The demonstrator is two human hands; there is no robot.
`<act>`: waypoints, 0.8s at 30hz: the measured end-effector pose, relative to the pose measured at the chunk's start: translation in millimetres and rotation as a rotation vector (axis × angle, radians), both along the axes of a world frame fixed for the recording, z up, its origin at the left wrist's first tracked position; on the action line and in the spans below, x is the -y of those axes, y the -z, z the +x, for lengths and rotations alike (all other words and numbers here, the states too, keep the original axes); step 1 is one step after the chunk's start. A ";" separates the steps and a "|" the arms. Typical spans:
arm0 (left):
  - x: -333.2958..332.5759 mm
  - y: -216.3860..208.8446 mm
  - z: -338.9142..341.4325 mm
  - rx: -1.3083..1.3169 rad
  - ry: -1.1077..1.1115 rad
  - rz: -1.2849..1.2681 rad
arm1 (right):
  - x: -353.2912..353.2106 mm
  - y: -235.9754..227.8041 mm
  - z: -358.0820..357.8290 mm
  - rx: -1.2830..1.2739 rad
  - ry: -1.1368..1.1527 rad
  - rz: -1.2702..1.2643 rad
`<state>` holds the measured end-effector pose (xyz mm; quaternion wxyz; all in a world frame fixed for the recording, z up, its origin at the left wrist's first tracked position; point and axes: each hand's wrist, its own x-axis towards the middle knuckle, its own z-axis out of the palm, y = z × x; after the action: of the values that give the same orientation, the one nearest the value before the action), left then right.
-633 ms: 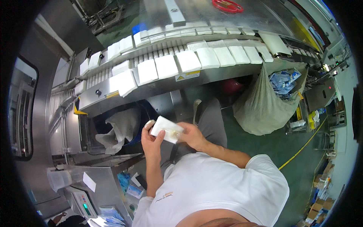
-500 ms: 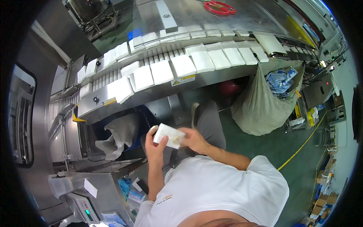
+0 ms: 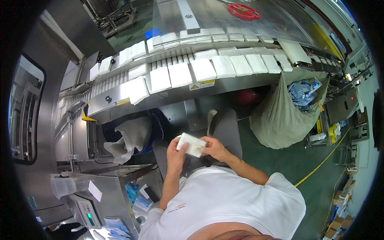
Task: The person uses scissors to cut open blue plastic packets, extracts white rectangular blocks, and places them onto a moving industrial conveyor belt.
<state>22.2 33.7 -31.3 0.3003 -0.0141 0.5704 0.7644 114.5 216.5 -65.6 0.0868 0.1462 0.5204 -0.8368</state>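
Note:
Between my two hands, above my lap, is a small white rectangular packet. My left hand grips its left side, the thumb lying across the top face. At its right end, the fingers of my right hand are pinched on the edge, beside a small yellowish spot. In front of me, a row of similar white packets lies along the near edge of a metal roller conveyor, some overhanging it. A second row of white packets runs behind.
A cloth sack with blue-and-white wrappers hangs at right. Under the conveyor stands a blue bin with a pale liner. At lower left are a scale, a clear jug and a black glove-like shape. Red-handled scissors lie on the far metal top.
My hands and the packet sit a little further right in the view, with the packet still held. The whole scene has shifted slightly right and down. A black glove-like shape has appeared at lower left.

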 end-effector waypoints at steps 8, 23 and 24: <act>5.4 -1.5 -0.6 -0.016 -0.030 -0.012 | 6.6 7.9 -4.9 -0.012 -0.040 0.000; 16.0 -11.3 2.3 -0.036 -0.036 -0.036 | 10.0 -15.4 -6.7 -0.006 -0.093 0.055; 16.1 -12.0 2.5 -0.043 -0.026 -0.047 | 11.1 -15.0 -6.3 0.008 -0.088 0.032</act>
<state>24.7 17.6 -19.3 0.2777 -0.0120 0.5944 0.7546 108.3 205.4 -50.5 0.1232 0.1279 0.5395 -0.8231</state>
